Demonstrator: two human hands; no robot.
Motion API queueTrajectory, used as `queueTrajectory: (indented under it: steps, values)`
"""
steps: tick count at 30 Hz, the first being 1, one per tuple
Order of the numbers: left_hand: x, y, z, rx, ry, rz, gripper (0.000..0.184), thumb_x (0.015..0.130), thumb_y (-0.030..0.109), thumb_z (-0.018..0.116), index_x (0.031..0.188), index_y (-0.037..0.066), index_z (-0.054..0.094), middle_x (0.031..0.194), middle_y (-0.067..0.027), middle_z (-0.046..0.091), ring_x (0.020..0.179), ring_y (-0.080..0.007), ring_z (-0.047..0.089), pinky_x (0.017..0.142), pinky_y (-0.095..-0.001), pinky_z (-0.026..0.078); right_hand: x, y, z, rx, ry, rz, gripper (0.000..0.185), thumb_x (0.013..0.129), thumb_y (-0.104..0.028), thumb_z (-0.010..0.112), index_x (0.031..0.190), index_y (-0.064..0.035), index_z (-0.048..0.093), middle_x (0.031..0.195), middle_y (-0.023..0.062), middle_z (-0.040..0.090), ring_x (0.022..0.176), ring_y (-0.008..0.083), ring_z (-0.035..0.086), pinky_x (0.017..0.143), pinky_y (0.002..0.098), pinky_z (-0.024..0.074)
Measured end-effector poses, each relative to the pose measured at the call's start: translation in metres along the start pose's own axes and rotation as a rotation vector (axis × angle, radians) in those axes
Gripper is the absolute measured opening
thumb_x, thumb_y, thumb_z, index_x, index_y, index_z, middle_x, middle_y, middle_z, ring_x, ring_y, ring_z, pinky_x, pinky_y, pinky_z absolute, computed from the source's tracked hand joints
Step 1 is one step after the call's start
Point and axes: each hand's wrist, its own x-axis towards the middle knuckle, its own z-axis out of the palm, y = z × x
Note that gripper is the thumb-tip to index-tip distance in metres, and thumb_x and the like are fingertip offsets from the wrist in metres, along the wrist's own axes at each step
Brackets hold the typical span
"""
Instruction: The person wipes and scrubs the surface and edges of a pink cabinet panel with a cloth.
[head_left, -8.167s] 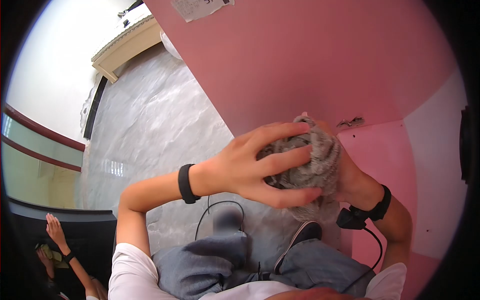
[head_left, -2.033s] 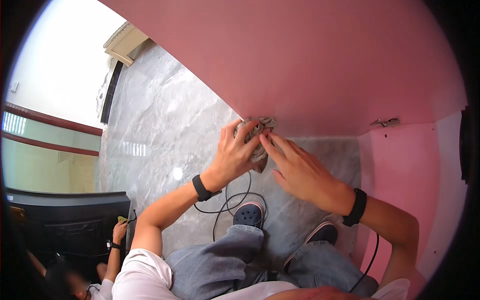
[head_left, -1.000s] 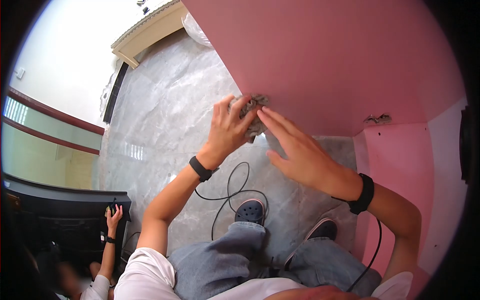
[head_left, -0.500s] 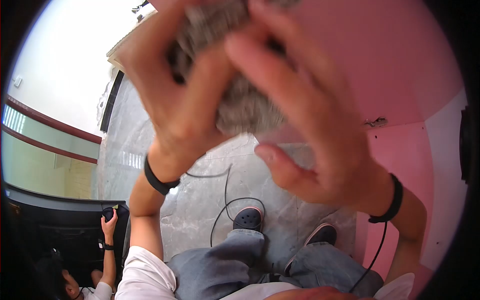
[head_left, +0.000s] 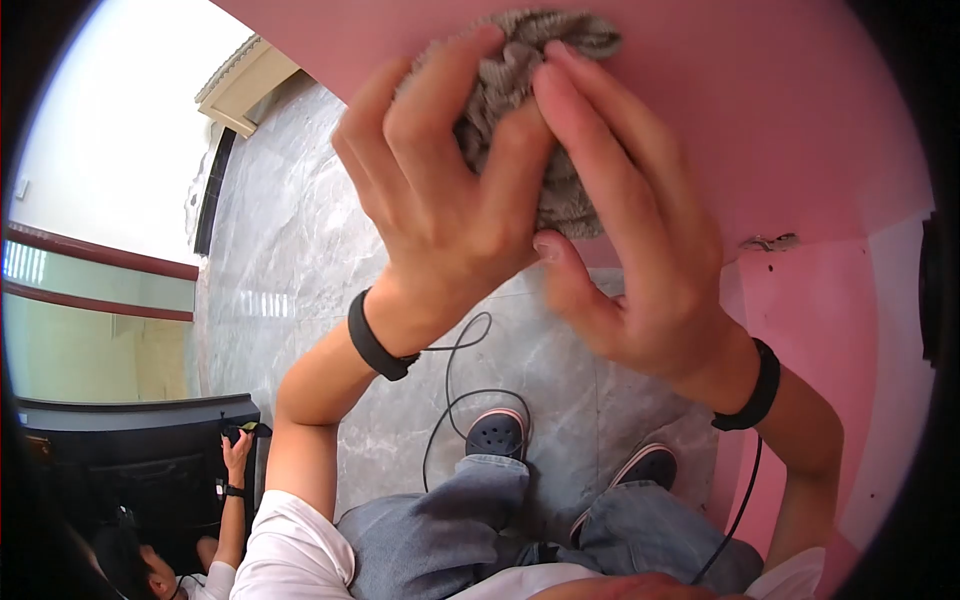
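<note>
A crumpled grey-brown cloth (head_left: 575, 200) is bunched up beneath my fingers, over a pink surface (head_left: 780, 120). My left hand (head_left: 445, 190) has its bent fingers gripping the cloth from the left. From the right, my right hand (head_left: 640, 230) presses its fingertips on the cloth, with the thumb held lower and apart from the fingers. Part of the cloth is hidden by both hands. Each wrist wears a black band, and a black cable hangs from the right one.
A thin black cable (head_left: 447, 400) loops across the grey marble-look floor (head_left: 290, 220) near my shoes. Metal hinge-like hardware (head_left: 770, 243) sits on the pink panel's lower edge. At lower left, another person's hand (head_left: 236, 450) holds something dark beside a black cabinet-like object (head_left: 130, 425).
Both hands and the cloth are lower and less blurred, and my left hand has shifted right. More of the cloth's top shows. The other person's hand has moved slightly right and down.
</note>
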Motion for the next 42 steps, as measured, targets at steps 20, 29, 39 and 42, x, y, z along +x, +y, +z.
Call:
queueTrajectory:
  steps: [20,29,39,42]
  values:
    - [-0.106,0.032,0.009,-0.251,-0.286,-0.199,0.036,0.074,0.024,0.079,0.107,0.015,0.069,0.141,-0.0110,0.050,0.120,-0.0393,0.048,0.091,-0.0520,0.043,-0.052,0.001,0.009,-0.056,-0.357,0.289,0.060,0.087,-0.001,0.068,0.145,-0.0010,0.054,0.143,0.0194,0.055,0.127,0.0348,0.060,0.105,0.0438,0.0537]
    - [-0.067,0.030,-0.044,-0.740,-0.732,-0.269,0.068,0.064,0.024,0.082,0.126,0.006,0.061,0.136,-0.0159,0.051,0.123,-0.0396,0.048,0.101,-0.0542,0.044,-0.064,-0.048,-0.003,0.048,-0.392,0.552,0.073,0.088,-0.015,0.074,0.151,0.0039,0.042,0.146,0.0242,0.046,0.132,0.0408,0.049,0.110,0.0467,0.0452]
    - [0.070,0.001,-0.062,-0.540,-0.008,-0.216,0.038,0.073,0.022,0.081,0.109,0.011,0.074,0.132,-0.0141,0.058,0.119,-0.0330,0.053,0.098,-0.0432,0.042,0.054,-0.055,-0.046,-0.127,0.055,-0.188,0.066,0.087,-0.024,0.071,0.144,0.0034,0.052,0.147,0.0229,0.050,0.130,0.0373,0.052,0.110,0.0452,0.0424]
    - [0.096,-0.009,-0.055,-0.336,-0.108,-0.139,0.047,0.080,0.033,0.076,0.119,0.008,0.067,0.129,-0.0163,0.054,0.116,-0.0340,0.055,0.092,-0.0437,0.046,0.083,-0.035,-0.061,-0.190,0.014,-0.335,0.065,0.090,-0.029,0.066,0.142,0.0067,0.051,0.143,0.0236,0.055,0.129,0.0380,0.054,0.110,0.0457,0.0422]
